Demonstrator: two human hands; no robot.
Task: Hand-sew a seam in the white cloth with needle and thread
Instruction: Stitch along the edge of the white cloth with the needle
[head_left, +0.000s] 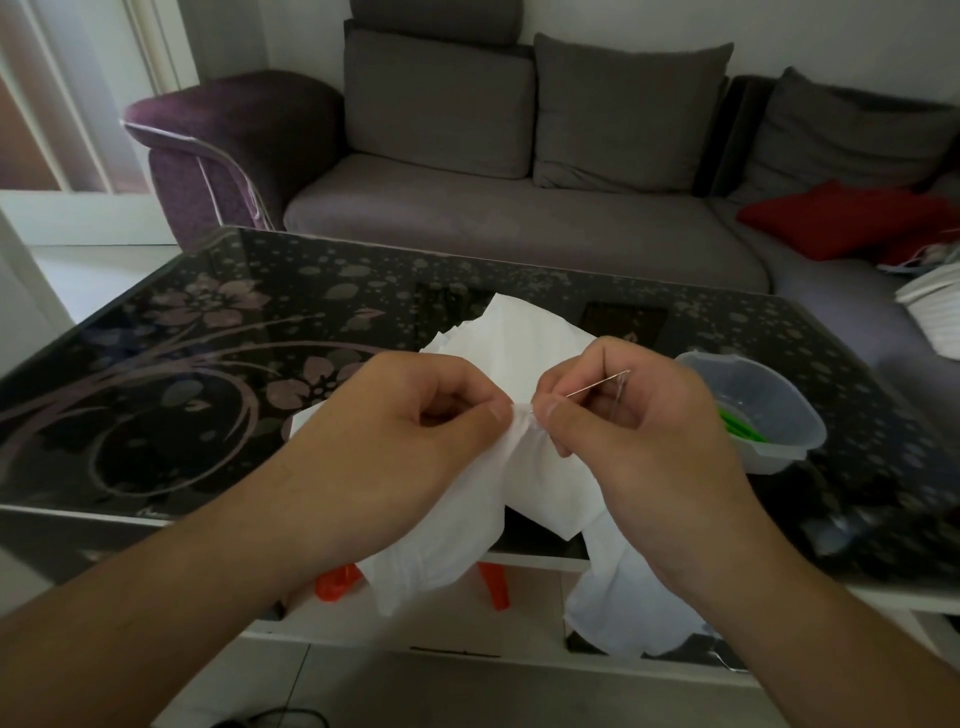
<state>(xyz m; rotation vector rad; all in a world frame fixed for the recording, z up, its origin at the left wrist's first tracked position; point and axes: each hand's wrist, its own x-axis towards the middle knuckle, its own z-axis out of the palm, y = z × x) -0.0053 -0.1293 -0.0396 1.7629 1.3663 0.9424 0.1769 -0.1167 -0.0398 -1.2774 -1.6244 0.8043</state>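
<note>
The white cloth (524, 343) is pinched in a fold by our left hand (395, 410) while our right hand (639, 415) grips the needle (597, 385) entering it above the table (156, 364).

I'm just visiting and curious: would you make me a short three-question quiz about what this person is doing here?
1. True or false: the needle is in the left hand.
2. The plastic bowl sits on which side of the white cloth? A) the person's right B) the person's left
3. Fill in: both hands pinch the ____ between them.

Key: 1 false, the right hand holds it; 2 A; 3 cloth.
</note>
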